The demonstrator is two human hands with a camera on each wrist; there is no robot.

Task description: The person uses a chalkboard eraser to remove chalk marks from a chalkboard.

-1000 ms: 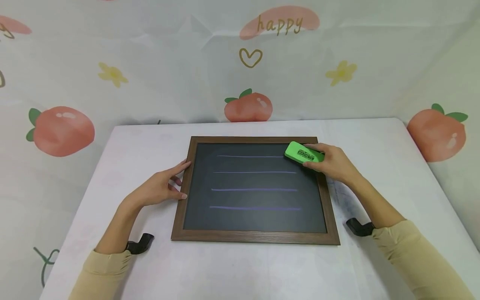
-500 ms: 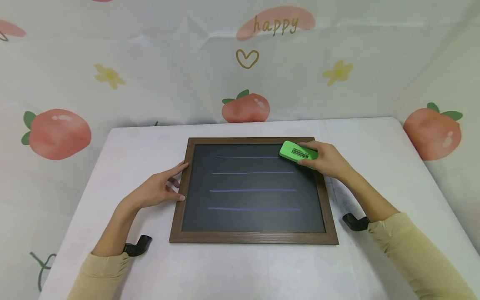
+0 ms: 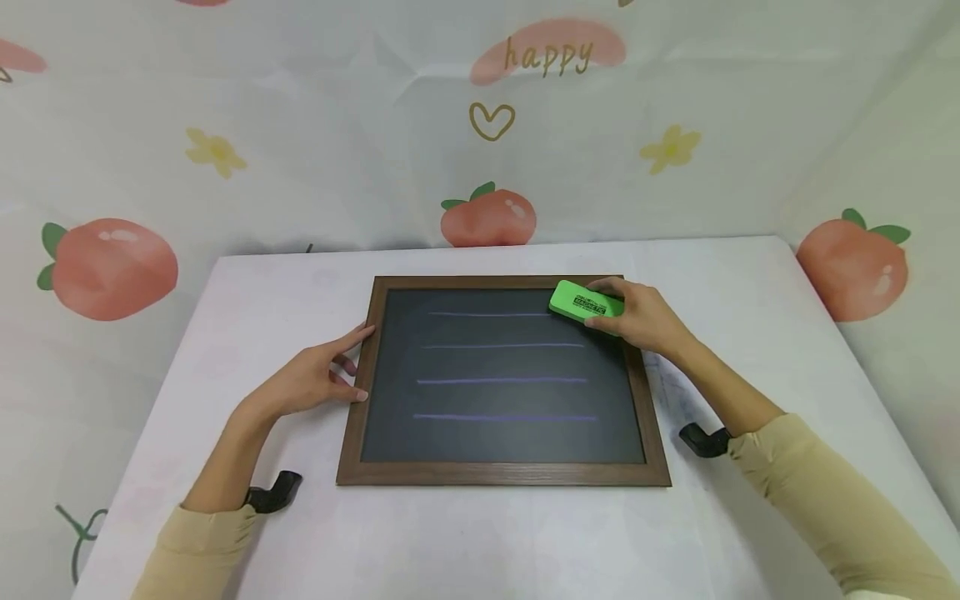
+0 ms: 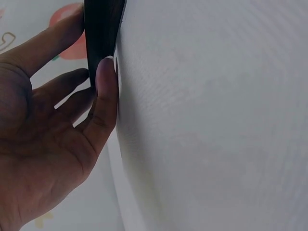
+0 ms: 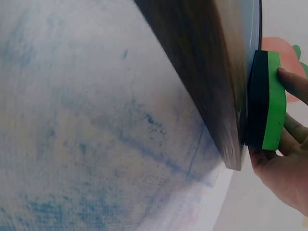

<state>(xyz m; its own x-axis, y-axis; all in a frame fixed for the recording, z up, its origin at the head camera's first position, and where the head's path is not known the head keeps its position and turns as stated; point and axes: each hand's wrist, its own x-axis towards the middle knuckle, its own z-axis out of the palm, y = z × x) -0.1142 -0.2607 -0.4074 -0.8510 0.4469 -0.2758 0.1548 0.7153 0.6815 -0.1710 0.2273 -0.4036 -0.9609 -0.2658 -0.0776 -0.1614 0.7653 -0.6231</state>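
A white table [image 3: 480, 542] carries the things; its cloth shows faint blue smears [image 5: 72, 144] near the right side. A chalkboard [image 3: 502, 375] in a brown wooden frame lies flat at the table's middle, four pale lines across its dark face. Two small black clips [image 3: 273, 492] rest on the table, one left of the board, one right, both near the front.

the chalkboard [image 3: 502, 379] lies on the counter [image 3: 750, 283] before me; my left hand [image 3: 307, 379] rests at its left edge, the eraser [image 3: 585, 301] on its far right corner.
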